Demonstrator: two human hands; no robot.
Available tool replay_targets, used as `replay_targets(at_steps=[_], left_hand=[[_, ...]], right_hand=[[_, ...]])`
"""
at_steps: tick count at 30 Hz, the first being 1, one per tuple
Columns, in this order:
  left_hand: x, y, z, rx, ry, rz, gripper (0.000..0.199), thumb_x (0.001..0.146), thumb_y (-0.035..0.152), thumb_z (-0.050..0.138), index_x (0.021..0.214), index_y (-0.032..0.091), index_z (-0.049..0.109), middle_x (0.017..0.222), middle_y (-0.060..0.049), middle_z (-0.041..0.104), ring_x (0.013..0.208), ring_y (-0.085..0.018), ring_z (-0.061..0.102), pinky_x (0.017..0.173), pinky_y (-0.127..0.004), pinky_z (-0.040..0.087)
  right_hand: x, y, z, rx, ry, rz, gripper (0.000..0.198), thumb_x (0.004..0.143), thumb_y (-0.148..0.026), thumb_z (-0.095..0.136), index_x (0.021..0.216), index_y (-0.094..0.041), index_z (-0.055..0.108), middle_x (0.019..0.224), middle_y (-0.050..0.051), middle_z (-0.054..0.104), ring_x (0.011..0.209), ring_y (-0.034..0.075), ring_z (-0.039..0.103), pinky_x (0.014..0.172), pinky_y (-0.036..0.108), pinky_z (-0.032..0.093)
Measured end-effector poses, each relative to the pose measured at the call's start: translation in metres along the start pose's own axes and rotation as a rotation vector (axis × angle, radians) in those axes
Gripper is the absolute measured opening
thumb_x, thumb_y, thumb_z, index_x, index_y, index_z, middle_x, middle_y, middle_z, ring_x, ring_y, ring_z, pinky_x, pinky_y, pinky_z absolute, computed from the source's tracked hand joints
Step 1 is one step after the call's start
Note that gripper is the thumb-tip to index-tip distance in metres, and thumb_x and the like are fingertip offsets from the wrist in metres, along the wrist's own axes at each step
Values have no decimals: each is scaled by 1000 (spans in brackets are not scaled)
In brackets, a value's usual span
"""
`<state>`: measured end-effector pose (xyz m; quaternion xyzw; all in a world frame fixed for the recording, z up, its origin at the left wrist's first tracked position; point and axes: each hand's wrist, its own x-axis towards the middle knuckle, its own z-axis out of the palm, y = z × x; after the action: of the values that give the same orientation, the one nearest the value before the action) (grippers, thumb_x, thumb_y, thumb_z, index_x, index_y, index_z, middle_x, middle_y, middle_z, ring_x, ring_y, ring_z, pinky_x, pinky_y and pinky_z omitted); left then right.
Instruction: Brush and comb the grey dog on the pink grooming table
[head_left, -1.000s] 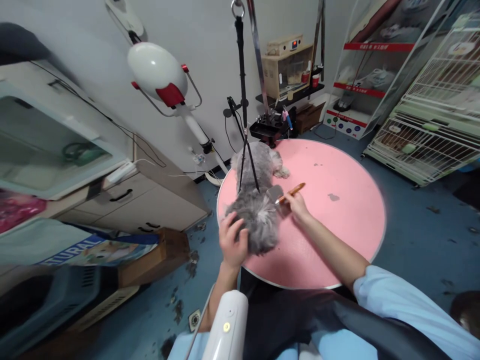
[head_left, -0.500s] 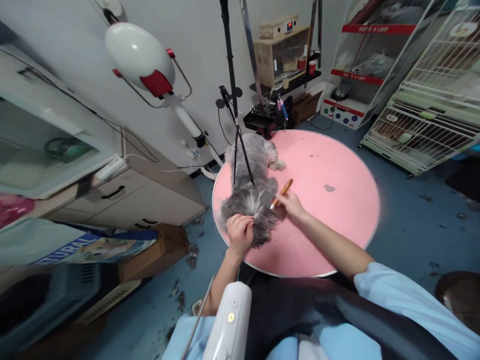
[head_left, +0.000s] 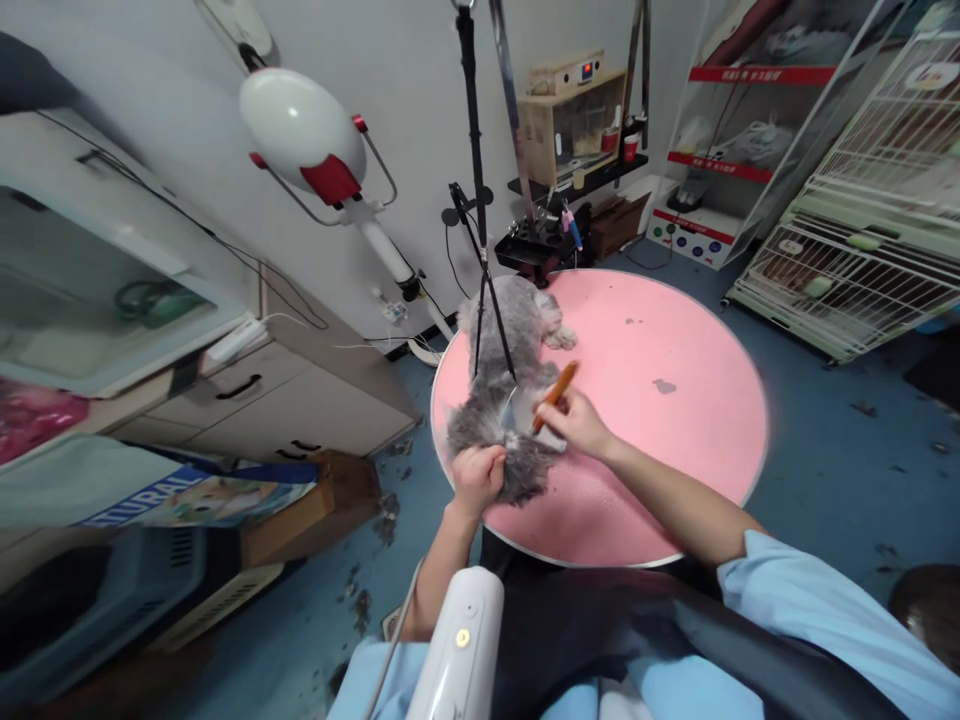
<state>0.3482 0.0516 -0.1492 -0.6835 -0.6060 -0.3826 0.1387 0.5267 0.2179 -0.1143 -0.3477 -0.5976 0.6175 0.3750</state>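
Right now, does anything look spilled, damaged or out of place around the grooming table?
Yes. Dark clumps of clipped fur litter the blue floor left of the pink round table, whose top shows grey worn patches. Otherwise the grey dog lies steady, left hand gripping its fur, right hand holding the brush.

Round pink table [head_left: 675, 450] fills the middle of the frame, and a grey dog [head_left: 502, 400] lies on its left part, head toward the upper edge. A black tray [head_left: 534, 252] sits at the table's top rim. Small dark marks [head_left: 663, 385] dot the pink right of centre. Blue floor [head_left: 825, 440] all around, fur clumps [head_left: 360, 600] scattered at lower left
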Motion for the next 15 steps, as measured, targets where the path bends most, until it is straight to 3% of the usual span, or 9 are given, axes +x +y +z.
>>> replay_targets(at_steps=[1,2,5,6,9,10,13,15], left_hand=[[-1,0,-1,-2,-8,19,32,98,32,49,80,21,74,65,-5,71,54,-16,62,56,-29,43],[-1,0,-2,-1,-7,37,31,98,30,50,81,21,74,66,-5,72,54,-15,62,56,-28,43],[-3,1,-4,8,-5,70,30,98,27,51,83,21,76,68,-5,74,56,-15,65,57,-27,45],[-3,1,-4,9,-15,63,30,98,27,51,83,21,77,67,-4,74,55,-15,65,56,-27,45],[-3,2,-2,-3,-55,9,33,98,31,50,83,22,78,64,-4,72,53,-15,65,55,-26,46],[-3,3,-2,-20,-51,-9,34,98,33,50,83,22,78,64,-5,73,54,-15,65,55,-26,47],[-2,4,0,-96,39,-94,38,100,37,46,84,19,76,72,-7,75,63,-17,70,60,-27,52],[1,6,3,-149,163,-219,42,102,39,41,86,17,73,68,-6,71,59,-17,67,58,-27,51]], right_hand=[[2,-3,0,-3,-79,10,35,71,-49,73,84,-23,54,75,2,66,70,20,65,67,33,53],[5,-7,-1,-22,-55,16,34,71,-48,73,81,-22,54,74,2,66,70,20,64,68,34,53],[12,-17,-1,-90,204,-62,27,75,-45,69,81,-22,54,76,2,66,72,20,64,71,34,53],[13,-19,0,-103,154,-94,25,76,-43,68,82,-22,56,77,1,67,72,19,64,71,33,52],[14,-22,7,-123,-216,-113,22,74,-39,71,81,-22,60,73,-1,66,68,18,62,68,31,51],[14,-22,8,-127,-207,-96,23,73,-39,72,80,-22,59,72,-1,65,67,18,62,67,31,51],[12,-19,9,-116,129,-97,23,77,-42,68,84,-22,57,76,1,66,70,19,63,71,34,52],[6,-17,9,-111,101,-132,23,79,-43,67,87,-23,59,79,1,67,72,19,64,71,34,52]])
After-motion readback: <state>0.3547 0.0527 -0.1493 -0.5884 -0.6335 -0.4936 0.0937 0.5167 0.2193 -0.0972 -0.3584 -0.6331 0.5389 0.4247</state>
